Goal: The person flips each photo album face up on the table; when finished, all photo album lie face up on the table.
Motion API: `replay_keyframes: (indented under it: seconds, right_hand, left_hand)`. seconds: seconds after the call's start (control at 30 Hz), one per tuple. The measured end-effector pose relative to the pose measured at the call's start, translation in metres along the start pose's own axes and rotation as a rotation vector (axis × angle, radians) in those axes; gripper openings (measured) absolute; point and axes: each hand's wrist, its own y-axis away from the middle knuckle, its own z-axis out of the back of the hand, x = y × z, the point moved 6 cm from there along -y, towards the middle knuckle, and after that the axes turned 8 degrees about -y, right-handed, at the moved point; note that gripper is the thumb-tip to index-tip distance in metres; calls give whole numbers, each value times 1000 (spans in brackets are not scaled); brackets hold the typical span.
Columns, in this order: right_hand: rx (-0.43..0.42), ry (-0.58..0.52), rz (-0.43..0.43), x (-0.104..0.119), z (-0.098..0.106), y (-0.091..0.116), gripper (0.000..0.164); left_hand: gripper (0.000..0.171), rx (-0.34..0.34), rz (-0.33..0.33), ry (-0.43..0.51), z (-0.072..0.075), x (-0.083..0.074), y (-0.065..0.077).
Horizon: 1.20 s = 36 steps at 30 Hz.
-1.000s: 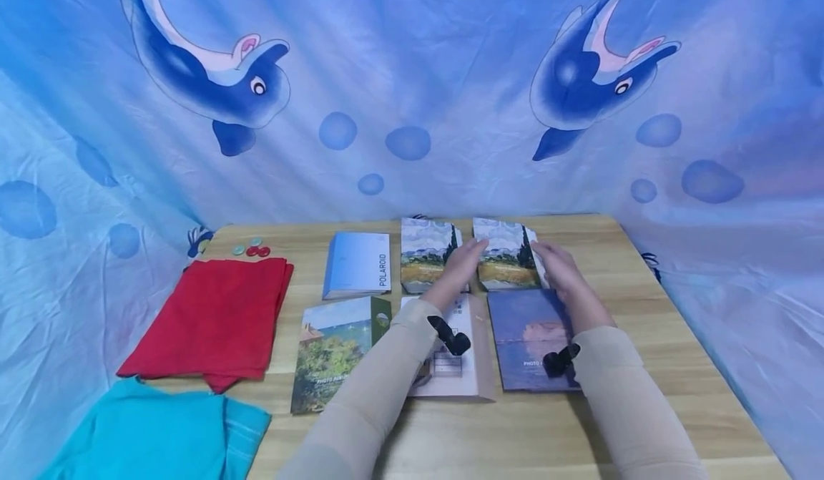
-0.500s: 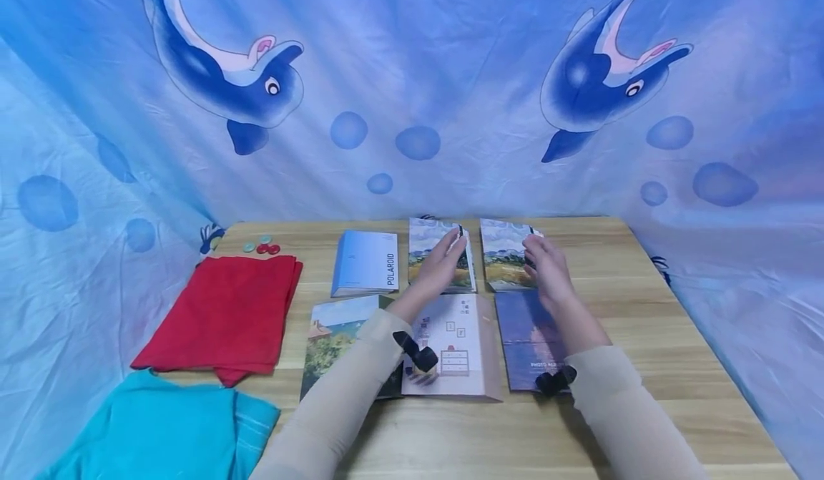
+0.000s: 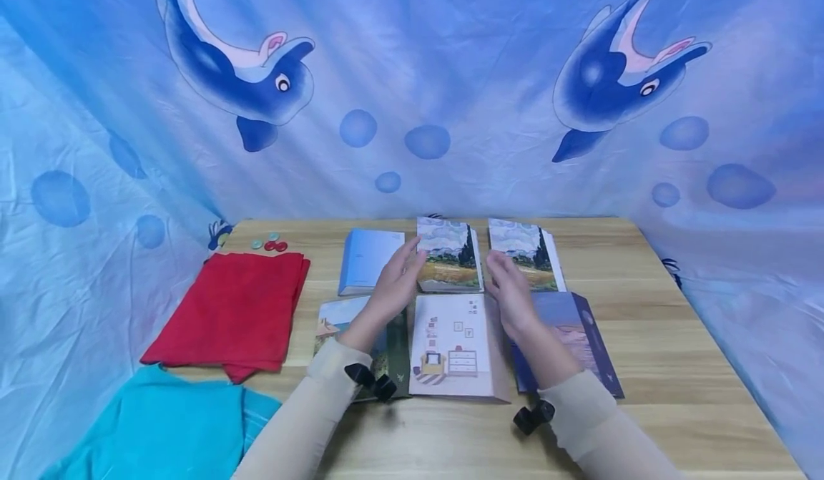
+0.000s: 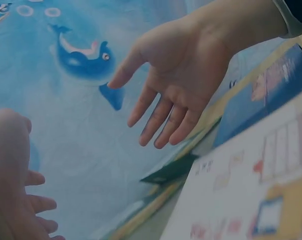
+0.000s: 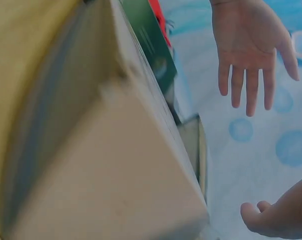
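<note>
Both hands are raised over the albums, palms facing each other, fingers extended and holding nothing. My left hand (image 3: 391,287) is at the left edge of the middle landscape photo album (image 3: 450,258); the head view does not settle whether it touches. My right hand (image 3: 511,294) is between that album and a matching landscape album (image 3: 528,255) at its right. Below, between the forearms, lies a white album (image 3: 453,344) with a drawn armchair and drawers. A purple-blue album (image 3: 573,330) is partly hidden under the right forearm. In the left wrist view, the right palm (image 4: 188,75) shows with spread fingers.
A blue Polaroid album (image 3: 373,260) and a green garden-picture album (image 3: 337,315) lie at left. Further left are a folded red cloth (image 3: 232,308), a turquoise cloth (image 3: 154,430) and several red and green discs (image 3: 270,245). A dolphin-print curtain (image 3: 399,58) hangs behind the wooden table (image 3: 644,337).
Both hands have moved left, from around the right-hand landscape album to either side of the middle one. The albums stay in their places, while the head view has shifted slightly.
</note>
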Motion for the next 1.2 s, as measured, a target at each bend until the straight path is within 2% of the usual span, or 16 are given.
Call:
replay_keyframes:
  seconds: [0.23, 0.47, 0.57, 0.7, 0.83, 0.97, 1.2]
  right_hand:
    - [77, 25, -21, -25, -28, 14, 56]
    - [50, 76, -23, -46, -42, 27, 56]
    - [68, 111, -34, -56, -50, 35, 59]
    - [134, 109, -81, -72, -65, 44, 60]
    - [218, 105, -129, -85, -78, 49, 61]
    - [301, 163, -142, -90, -87, 53, 64]
    - [431, 361, -179, -90, -101, 65, 70]
  left_hand:
    - [62, -61, 41, -33, 26, 35, 30]
    - [66, -107, 58, -55, 43, 61, 60]
    - [63, -140, 74, -57, 50, 73, 74]
    - [60, -157, 133, -59, 57, 90, 92]
    - [62, -161, 235, -58, 59, 106, 113]
    - [65, -166, 307, -47, 58, 110, 129]
    - [71, -149, 332, -46, 56, 105, 140]
